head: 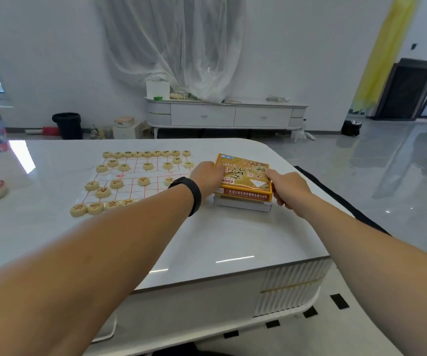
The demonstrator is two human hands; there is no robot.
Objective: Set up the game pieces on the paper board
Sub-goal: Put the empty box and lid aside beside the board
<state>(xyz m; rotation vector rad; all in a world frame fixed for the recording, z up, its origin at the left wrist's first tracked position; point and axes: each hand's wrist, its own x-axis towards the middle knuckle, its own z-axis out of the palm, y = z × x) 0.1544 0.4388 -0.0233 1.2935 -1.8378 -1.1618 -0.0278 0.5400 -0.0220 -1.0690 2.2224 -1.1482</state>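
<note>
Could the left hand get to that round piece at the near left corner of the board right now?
Probably not at once: the left hand is gripping the yellow box along with the right hand. The corner piece lies uncovered, so after letting go, the way looks free.

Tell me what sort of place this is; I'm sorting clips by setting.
Probably a home living room: a low white cabinet with drawers against the wall, sheer curtains, a glossy tiled floor, and a low table holding a board game.

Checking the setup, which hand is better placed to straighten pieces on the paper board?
Left hand: it grips the yellow box on the side beside the paper board; the right hand is farther.
</note>
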